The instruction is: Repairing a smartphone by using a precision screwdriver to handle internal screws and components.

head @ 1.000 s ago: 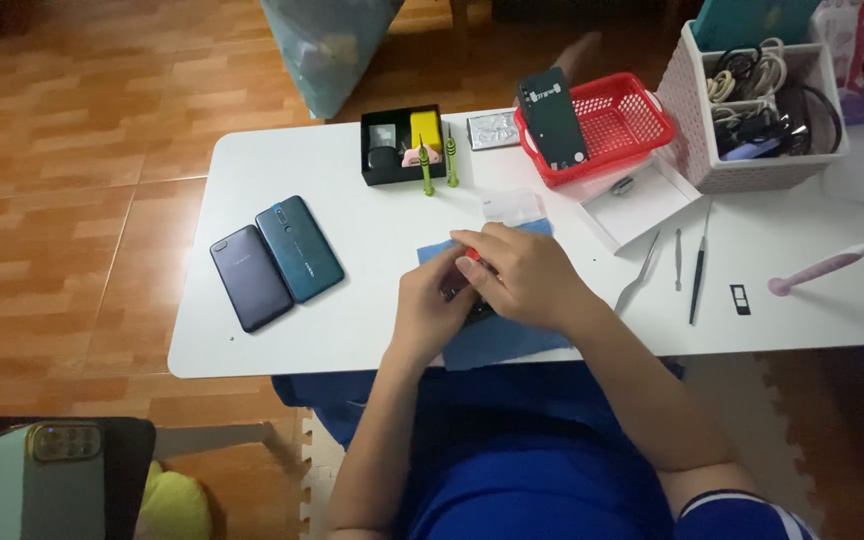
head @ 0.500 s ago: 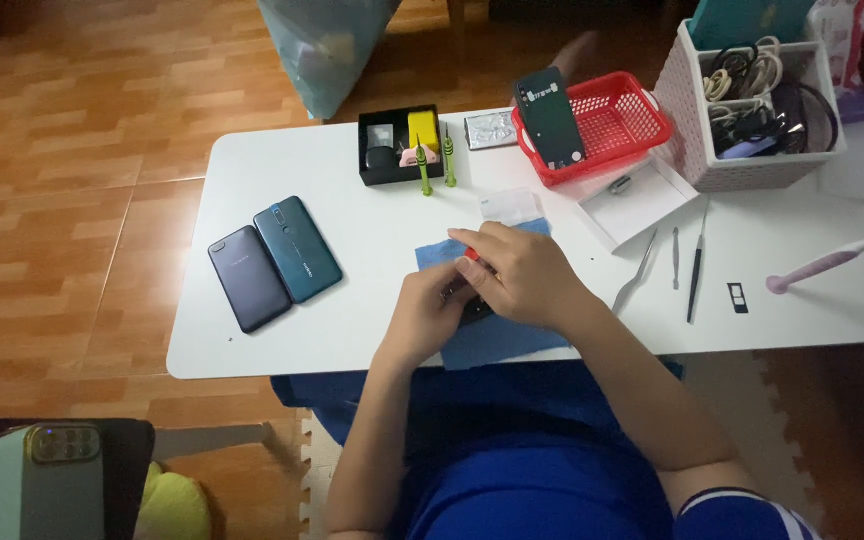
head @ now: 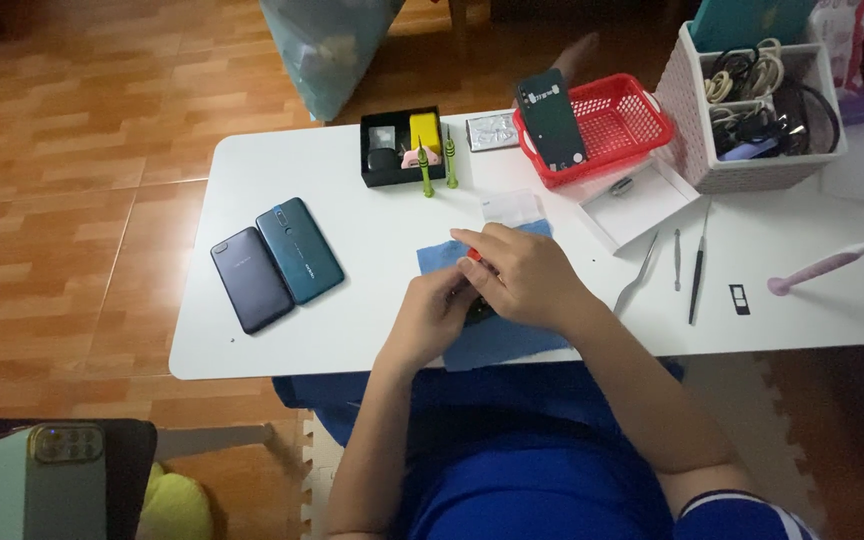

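- At the lower left edge of the frame a pale green phone (head: pixel 22 480) is cut off.
- My left hand (head: pixel 435 312) curls over a dark object (head: pixel 479 312) on the blue cloth (head: pixel 497 335) at the frame's centre; so little of the object shows between my hands that I cannot tell its kind, or whether the fingers actually grip it.
- My right hand (head: pixel 524 275) is closed around a red-tipped tool (head: pixel 473 256), its tip peeking out at the fingers, just above the dark object.
- Compared with half a second ago, both hands sit in the same spot on the cloth.
- Two dark phones (head: pixel 277 262) lie left of the cloth, tweezers (head: pixel 638 283) to its right.
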